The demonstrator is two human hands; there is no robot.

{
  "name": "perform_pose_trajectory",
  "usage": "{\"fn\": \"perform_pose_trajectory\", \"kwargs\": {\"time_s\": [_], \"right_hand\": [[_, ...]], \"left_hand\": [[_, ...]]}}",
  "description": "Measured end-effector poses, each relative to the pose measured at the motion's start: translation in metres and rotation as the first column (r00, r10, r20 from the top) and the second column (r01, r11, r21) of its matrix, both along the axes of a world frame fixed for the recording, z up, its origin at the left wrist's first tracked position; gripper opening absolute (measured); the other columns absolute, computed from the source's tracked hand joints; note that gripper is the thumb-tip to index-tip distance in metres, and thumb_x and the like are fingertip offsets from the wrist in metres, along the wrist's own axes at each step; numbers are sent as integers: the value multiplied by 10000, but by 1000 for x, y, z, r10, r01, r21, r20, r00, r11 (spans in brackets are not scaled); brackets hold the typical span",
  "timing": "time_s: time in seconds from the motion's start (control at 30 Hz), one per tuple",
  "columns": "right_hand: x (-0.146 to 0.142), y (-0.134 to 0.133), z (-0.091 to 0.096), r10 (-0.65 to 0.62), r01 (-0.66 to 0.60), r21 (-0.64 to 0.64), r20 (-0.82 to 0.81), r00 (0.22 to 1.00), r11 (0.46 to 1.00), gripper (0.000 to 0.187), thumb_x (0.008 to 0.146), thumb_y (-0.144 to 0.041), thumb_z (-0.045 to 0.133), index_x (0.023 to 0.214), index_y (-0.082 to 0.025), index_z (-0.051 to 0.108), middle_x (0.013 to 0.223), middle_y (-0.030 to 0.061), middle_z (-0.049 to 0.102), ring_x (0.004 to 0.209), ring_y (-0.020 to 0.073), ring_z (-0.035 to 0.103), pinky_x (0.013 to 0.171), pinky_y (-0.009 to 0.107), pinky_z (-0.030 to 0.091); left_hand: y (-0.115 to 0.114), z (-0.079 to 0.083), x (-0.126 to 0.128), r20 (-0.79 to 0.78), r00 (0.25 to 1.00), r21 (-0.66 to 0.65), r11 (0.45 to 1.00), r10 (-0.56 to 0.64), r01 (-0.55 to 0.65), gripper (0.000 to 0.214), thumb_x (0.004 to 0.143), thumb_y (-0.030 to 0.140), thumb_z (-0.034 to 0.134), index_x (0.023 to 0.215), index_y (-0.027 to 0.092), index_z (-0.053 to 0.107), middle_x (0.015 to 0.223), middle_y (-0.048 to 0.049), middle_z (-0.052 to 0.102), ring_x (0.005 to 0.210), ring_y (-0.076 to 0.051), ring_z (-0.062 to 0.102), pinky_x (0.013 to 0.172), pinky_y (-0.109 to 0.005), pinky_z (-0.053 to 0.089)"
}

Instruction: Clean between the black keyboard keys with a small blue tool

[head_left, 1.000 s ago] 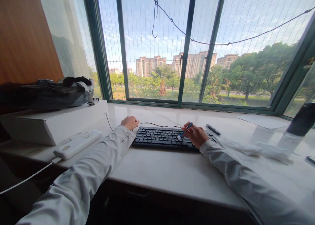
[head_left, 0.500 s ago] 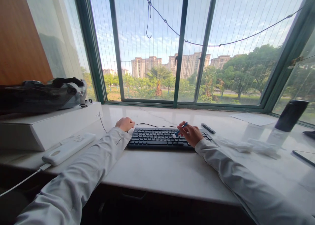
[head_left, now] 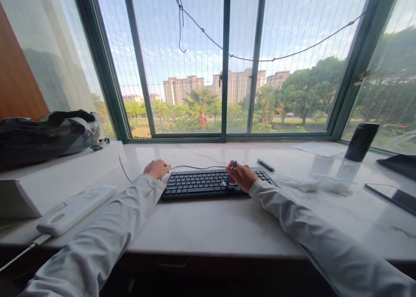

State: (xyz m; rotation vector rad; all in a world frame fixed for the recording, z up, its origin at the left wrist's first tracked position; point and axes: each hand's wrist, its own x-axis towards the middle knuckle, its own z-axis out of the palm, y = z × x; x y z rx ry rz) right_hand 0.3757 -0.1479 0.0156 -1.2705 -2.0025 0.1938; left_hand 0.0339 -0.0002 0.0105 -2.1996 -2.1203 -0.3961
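A black keyboard (head_left: 201, 183) lies on the white stone ledge (head_left: 214, 227) in front of the window. My right hand (head_left: 242, 176) is closed on a small blue-handled brush (head_left: 229, 175), whose white tip rests on the keys right of the middle. My left hand (head_left: 157, 168) is curled at the keyboard's upper left corner, touching its edge; its fingers are closed, with nothing visible in them. Both arms wear white sleeves.
A white box (head_left: 61, 175) with a dark bag (head_left: 42, 134) on it stands at the left, a white power strip (head_left: 74, 209) before it. A black pen-like stick (head_left: 265, 165), crumpled white cloth (head_left: 315, 183), paper (head_left: 320, 149), dark cylinder (head_left: 361, 142) and phone (head_left: 391, 196) lie at the right.
The view has swung to the right and slightly up, revealing the phone. My right hand with the brush has shifted a little leftward along the keys. The left hand stays at the corner.
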Motion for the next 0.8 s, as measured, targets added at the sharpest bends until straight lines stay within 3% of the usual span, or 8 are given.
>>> {"fn": "perform_pose_trajectory", "kwargs": {"time_s": [0.2, 0.33, 0.57, 0.8], "right_hand": [[3, 4, 1, -3, -4, -32, -209, 978, 999, 231, 929, -426, 380, 836, -234, 468, 603, 19, 671, 546, 174, 653, 610, 327, 538], [1, 7, -3, 87, -111, -62, -297, 951, 992, 249, 881, -464, 460, 854, -217, 484, 651, -4, 679, 576, 148, 654, 599, 286, 540], [-6, 7, -9, 180, -208, -74, -279, 943, 975, 274, 862, -453, 502, 815, -184, 528, 635, 5, 647, 598, 150, 650, 624, 303, 536], [6, 8, -2, 155, -158, -40, -69, 986, 987, 278, 892, -438, 475, 846, -182, 576, 651, 13, 663, 614, 143, 648, 626, 266, 506]], "left_hand": [[-1, 2, 0, -7, 1000, -17, 1000, 10, -10, 370, 751, 483, 454, 767, 267, 753, 879, -95, 695, 867, -263, 626, 693, -304, 457], [1, 1, -1, -15, 1000, -14, 1000, 16, -16, 369, 749, 485, 449, 763, 278, 753, 882, -86, 695, 864, -260, 625, 699, -307, 460], [5, -3, -4, -16, 1000, -6, 1000, -2, 2, 387, 749, 498, 436, 763, 280, 755, 849, -85, 692, 836, -254, 626, 686, -302, 458], [5, -3, -4, -18, 1000, -13, 1000, 2, -2, 383, 748, 496, 436, 756, 282, 753, 854, -76, 696, 842, -247, 627, 695, -297, 455]]}}
